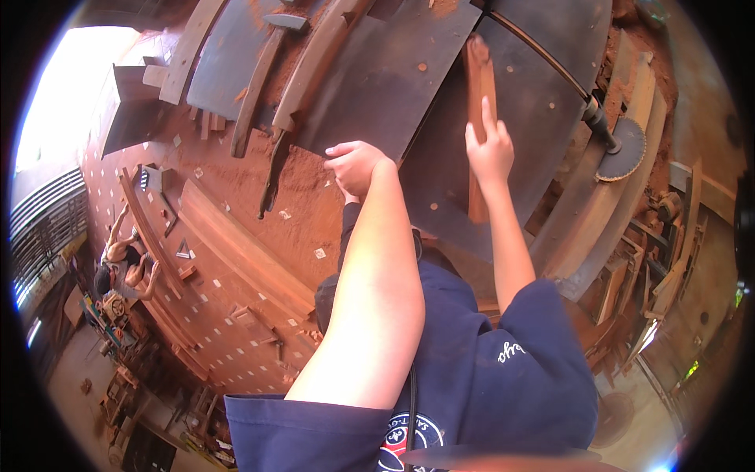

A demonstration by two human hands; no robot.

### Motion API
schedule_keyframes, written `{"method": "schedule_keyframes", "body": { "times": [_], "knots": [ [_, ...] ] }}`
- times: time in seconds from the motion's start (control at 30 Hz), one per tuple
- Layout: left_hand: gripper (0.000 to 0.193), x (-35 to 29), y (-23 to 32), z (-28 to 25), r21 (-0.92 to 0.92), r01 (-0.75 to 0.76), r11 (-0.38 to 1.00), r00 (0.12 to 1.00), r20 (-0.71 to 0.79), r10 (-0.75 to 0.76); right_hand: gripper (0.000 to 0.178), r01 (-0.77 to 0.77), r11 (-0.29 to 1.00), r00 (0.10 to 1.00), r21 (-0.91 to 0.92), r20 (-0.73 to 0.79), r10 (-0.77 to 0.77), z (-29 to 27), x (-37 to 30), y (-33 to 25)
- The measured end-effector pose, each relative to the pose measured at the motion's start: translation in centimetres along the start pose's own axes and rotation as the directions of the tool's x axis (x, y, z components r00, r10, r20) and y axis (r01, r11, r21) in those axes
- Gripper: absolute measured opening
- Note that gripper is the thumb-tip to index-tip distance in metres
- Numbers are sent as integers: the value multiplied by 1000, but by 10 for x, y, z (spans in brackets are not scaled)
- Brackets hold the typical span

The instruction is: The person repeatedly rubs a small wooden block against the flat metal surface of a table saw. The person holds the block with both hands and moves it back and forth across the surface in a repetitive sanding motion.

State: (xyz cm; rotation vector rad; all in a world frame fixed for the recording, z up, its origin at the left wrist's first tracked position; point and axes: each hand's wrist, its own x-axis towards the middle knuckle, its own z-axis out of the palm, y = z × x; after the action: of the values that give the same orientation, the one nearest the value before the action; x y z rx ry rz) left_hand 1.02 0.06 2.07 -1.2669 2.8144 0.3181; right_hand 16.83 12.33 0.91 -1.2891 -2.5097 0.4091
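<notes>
Tabletop of dark grey, flat metal panels [377, 82] is the largest thing before the person. Over its right panel lies a long, narrow, reddish-brown wooden bar [481, 82], its long axis running away from the body, almost straight forward. To the right of this bar, well apart from it, stands a round grey toothed saw blade [627, 153] on a dark metal shaft [600, 124].

The right hand [491, 151] is the nearer one: it rests upon the bar, toward the near half. The left hand [360, 167] is well apart from it, by the near edge of the left panel, so the bar lies to its right and forward.

As for fingers, the right forefinger and thumb stretch forward with a narrow gap between; the others are hidden, so I cannot tell whether they clasp the wood. The left fingers seem loosely bent, but their hold cannot be judged.
</notes>
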Motion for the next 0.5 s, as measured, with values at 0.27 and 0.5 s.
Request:
{"method": "schedule_keyframes", "body": {
  "times": [0.27, 0.5],
  "knots": [
    [44, 2, -4, 11, 15, -51, 999, 998, -37, 51, 70, -29, 1000, 999, -8, -26, 29, 5, 10, -3],
    [46, 2, -5, 11, 14, -48, 999, 996, -74, 49, 73, 127, 991, 975, 33, 178, -131, -49, -133, 13]
  ]
}}
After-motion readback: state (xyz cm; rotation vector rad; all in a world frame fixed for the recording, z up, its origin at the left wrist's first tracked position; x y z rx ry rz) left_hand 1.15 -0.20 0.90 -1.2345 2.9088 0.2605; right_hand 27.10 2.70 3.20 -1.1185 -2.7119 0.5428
